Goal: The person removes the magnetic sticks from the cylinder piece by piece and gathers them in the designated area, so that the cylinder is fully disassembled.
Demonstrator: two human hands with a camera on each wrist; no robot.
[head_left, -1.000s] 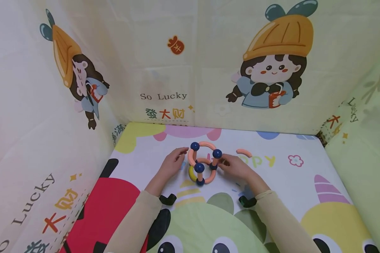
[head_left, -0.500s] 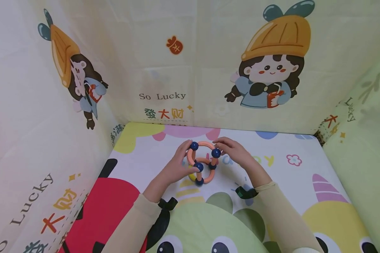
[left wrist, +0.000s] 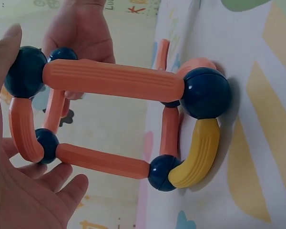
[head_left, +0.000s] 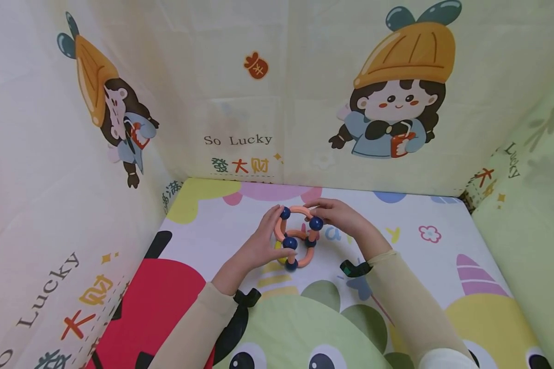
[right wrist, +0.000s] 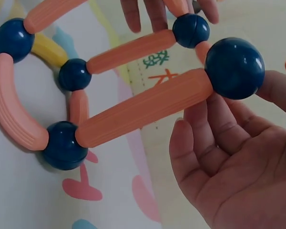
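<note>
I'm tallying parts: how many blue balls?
6: far upper ball, right upper ball, near upper ball, near lower ball, right lower ball, far lower ball, mostly hidden in head view.

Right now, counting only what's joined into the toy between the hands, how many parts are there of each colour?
Blue balls: 6
Orange sticks: 7
Yellow stick: 1
Total: 14
</note>
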